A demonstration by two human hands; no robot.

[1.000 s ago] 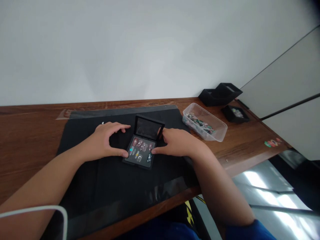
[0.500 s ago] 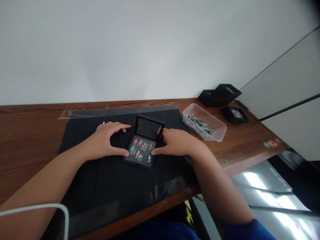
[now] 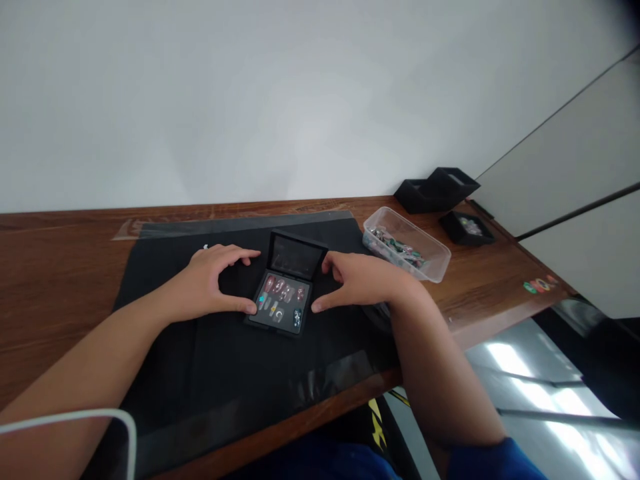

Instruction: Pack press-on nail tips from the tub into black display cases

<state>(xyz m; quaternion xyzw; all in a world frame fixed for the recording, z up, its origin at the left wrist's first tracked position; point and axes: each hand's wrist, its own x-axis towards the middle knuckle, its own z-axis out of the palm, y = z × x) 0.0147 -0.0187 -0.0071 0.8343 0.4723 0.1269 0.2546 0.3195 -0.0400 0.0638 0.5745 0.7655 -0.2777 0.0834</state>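
Observation:
A small black case [image 3: 260, 319] lies on the black mat, its hinged lid [image 3: 295, 257] raised and leaning back. Inside it sit several decorated press-on nails [image 3: 280, 313], some brownish, some pale, one dark. My left hand [image 3: 213, 277] is at the case's left side, thumb tip at its left edge and fingers spread apart. Off the right side is my right hand [image 3: 355, 280], thumb apart from the curved fingers and nothing held. Its thumb tip is a little clear of the case, and its fingers are near the lid's right edge.
A clear plastic tub [image 3: 407, 243] with many small packets stands right of the black mat [image 3: 230, 367]. Behind it are black boxes [image 3: 437, 190] and a black tray [image 3: 467, 229] of small pieces. Colourful stickers [image 3: 540, 285] lie near the table's right edge. A white cable [image 3: 75, 415] crosses the lower left.
My right hand has drawn off to the right, its thumb leaving the case's right edge. My left hand and the opened case hold about the same place.

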